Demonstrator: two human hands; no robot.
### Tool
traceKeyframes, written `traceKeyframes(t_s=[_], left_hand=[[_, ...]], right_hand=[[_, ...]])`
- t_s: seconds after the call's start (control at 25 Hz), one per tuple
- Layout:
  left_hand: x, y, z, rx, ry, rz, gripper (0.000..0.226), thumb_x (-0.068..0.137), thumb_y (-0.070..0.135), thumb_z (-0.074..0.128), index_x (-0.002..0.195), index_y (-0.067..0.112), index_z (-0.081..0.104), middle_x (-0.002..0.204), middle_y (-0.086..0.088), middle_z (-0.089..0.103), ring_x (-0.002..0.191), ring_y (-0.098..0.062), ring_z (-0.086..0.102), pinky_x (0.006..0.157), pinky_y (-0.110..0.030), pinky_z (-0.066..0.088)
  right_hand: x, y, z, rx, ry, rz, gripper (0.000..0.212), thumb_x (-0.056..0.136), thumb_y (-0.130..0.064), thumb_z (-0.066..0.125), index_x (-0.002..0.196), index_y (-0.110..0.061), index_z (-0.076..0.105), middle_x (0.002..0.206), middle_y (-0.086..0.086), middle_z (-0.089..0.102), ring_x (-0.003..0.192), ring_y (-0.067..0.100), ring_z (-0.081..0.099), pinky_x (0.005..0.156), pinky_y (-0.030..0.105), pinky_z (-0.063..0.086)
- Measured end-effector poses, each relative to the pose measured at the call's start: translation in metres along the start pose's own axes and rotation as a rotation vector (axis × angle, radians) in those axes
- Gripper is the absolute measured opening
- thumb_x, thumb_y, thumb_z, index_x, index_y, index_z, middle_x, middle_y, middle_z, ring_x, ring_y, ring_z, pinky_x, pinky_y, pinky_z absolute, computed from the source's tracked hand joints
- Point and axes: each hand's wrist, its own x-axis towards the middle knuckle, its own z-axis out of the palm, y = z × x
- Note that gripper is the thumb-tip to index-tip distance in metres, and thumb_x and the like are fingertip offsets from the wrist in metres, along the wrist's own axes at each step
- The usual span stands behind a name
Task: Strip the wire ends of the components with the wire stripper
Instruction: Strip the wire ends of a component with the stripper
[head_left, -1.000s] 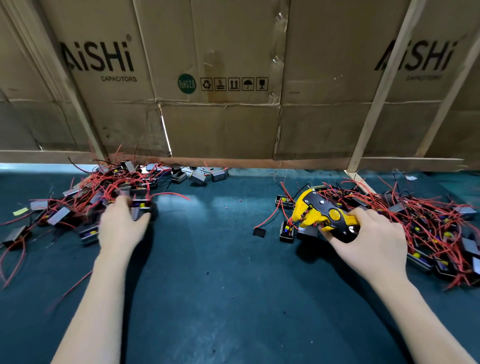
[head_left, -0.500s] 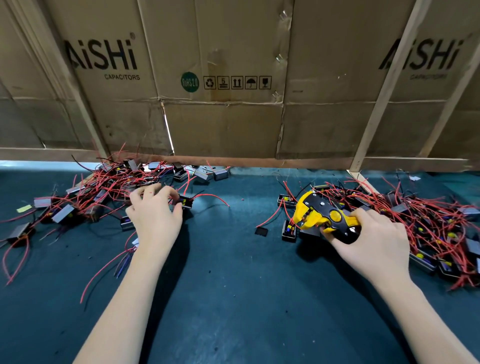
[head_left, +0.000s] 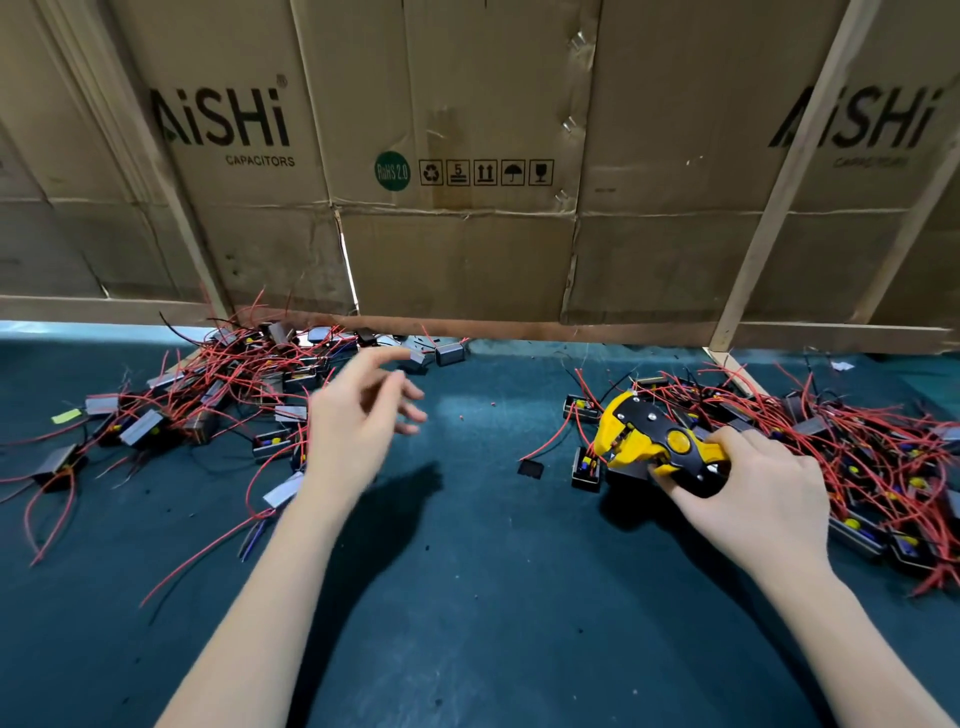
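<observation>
My right hand (head_left: 748, 499) grips the yellow and black wire stripper (head_left: 649, 444), whose jaws point left at the edge of the right pile of components (head_left: 857, 457) with red wires. A small black component (head_left: 586, 467) lies just under the jaws. My left hand (head_left: 358, 421) hovers over the mat with fingers spread and nothing in it, right of the left pile of components (head_left: 208, 395).
A dark green mat (head_left: 467, 597) covers the table. A wall of brown cardboard boxes (head_left: 457, 182) with wooden battens stands along the far edge. A small black square piece (head_left: 531, 467) lies between the piles.
My left hand has left the left pile, moved right and opened; the component it touched stays behind. My right hand and the stripper have hardly moved.
</observation>
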Motion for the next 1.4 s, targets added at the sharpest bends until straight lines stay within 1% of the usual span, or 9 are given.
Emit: traceKeyframes(t_s=[0.12, 0.2, 0.32, 0.44, 0.56, 0.68, 0.96, 1.16, 1.4], left_hand=[[-0.005, 0.015, 0.012, -0.400, -0.524, -0.110, 0.031, 0.101, 0.016, 0.049, 0.132, 0.015, 0.057, 0.106, -0.016, 0.072, 0.095, -0.025, 0.070, 0.062, -0.027, 0.055], [0.001, 0.017, -0.004, -0.363, -0.751, -0.007, 0.031, 0.098, 0.025, 0.054, 0.125, 0.017, 0.065, 0.124, -0.011, 0.068, 0.115, -0.021, 0.062, 0.076, -0.021, 0.050], [0.010, 0.010, -0.026, -0.113, -0.403, 0.131, 0.021, 0.093, 0.021, 0.059, 0.105, 0.016, 0.075, 0.120, 0.000, 0.070, 0.116, -0.013, 0.060, 0.085, -0.013, 0.043], [0.013, -0.003, -0.029, -0.026, -0.099, 0.006, 0.016, 0.096, 0.018, 0.060, 0.091, 0.017, 0.075, 0.085, 0.005, 0.073, 0.076, -0.006, 0.061, 0.070, -0.017, 0.045], [0.009, -0.010, -0.016, 0.227, -0.308, -0.223, 0.038, 0.090, 0.040, 0.064, 0.066, 0.012, 0.071, 0.052, -0.001, 0.060, 0.045, -0.008, 0.048, 0.051, -0.022, 0.040], [-0.006, -0.012, 0.005, 0.460, -0.640, -0.357, 0.045, 0.085, 0.049, 0.069, 0.061, 0.011, 0.070, 0.050, -0.002, 0.064, 0.041, -0.011, 0.052, 0.049, -0.019, 0.044], [-0.018, -0.012, 0.038, 0.344, -0.386, -0.241, 0.013, 0.077, 0.014, 0.079, 0.067, 0.017, 0.071, 0.055, 0.008, 0.068, 0.048, 0.000, 0.056, 0.053, -0.010, 0.042], [-0.022, -0.014, 0.047, 0.041, -0.546, -0.260, 0.013, 0.086, 0.009, 0.071, 0.085, 0.021, 0.075, 0.080, 0.003, 0.077, 0.068, -0.001, 0.065, 0.058, -0.011, 0.045], [-0.030, -0.010, 0.055, -0.132, -0.686, -0.250, 0.013, 0.095, 0.014, 0.062, 0.092, 0.016, 0.075, 0.082, -0.008, 0.075, 0.070, -0.010, 0.059, 0.066, -0.017, 0.048]], right_hand=[[0.000, 0.002, 0.001, -0.009, -0.003, -0.005, 0.047, 0.060, -0.050, 0.085, 0.085, -0.013, 0.069, 0.078, 0.006, 0.067, 0.080, 0.034, 0.065, 0.072, 0.040, 0.040], [0.000, 0.002, 0.001, -0.011, -0.008, -0.006, 0.048, 0.061, -0.051, 0.084, 0.086, -0.013, 0.069, 0.079, 0.005, 0.067, 0.081, 0.034, 0.064, 0.073, 0.040, 0.040], [0.000, 0.002, 0.002, -0.006, -0.007, -0.011, 0.050, 0.060, -0.050, 0.085, 0.089, -0.012, 0.069, 0.080, 0.006, 0.067, 0.082, 0.034, 0.065, 0.074, 0.041, 0.040], [0.000, 0.002, 0.002, -0.013, -0.011, -0.016, 0.050, 0.060, -0.050, 0.086, 0.088, -0.012, 0.070, 0.079, 0.006, 0.066, 0.082, 0.034, 0.065, 0.073, 0.041, 0.040], [0.000, 0.001, 0.002, -0.014, -0.018, -0.011, 0.050, 0.060, -0.050, 0.086, 0.089, -0.012, 0.070, 0.080, 0.006, 0.067, 0.084, 0.033, 0.065, 0.075, 0.041, 0.040], [0.000, 0.001, 0.001, -0.009, -0.022, -0.011, 0.051, 0.060, -0.050, 0.085, 0.091, -0.012, 0.070, 0.081, 0.006, 0.067, 0.084, 0.033, 0.065, 0.076, 0.042, 0.041], [0.000, -0.001, 0.002, 0.003, -0.035, -0.019, 0.049, 0.063, -0.052, 0.083, 0.087, -0.012, 0.067, 0.079, 0.004, 0.065, 0.085, 0.033, 0.064, 0.077, 0.040, 0.039], [0.000, -0.001, 0.003, 0.004, -0.028, -0.026, 0.050, 0.065, -0.056, 0.080, 0.084, -0.013, 0.065, 0.078, 0.003, 0.064, 0.083, 0.032, 0.063, 0.076, 0.039, 0.039], [-0.004, -0.007, 0.005, 0.000, -0.015, -0.026, 0.054, 0.066, -0.064, 0.066, 0.085, -0.014, 0.065, 0.077, 0.001, 0.063, 0.081, 0.031, 0.061, 0.074, 0.038, 0.035]])
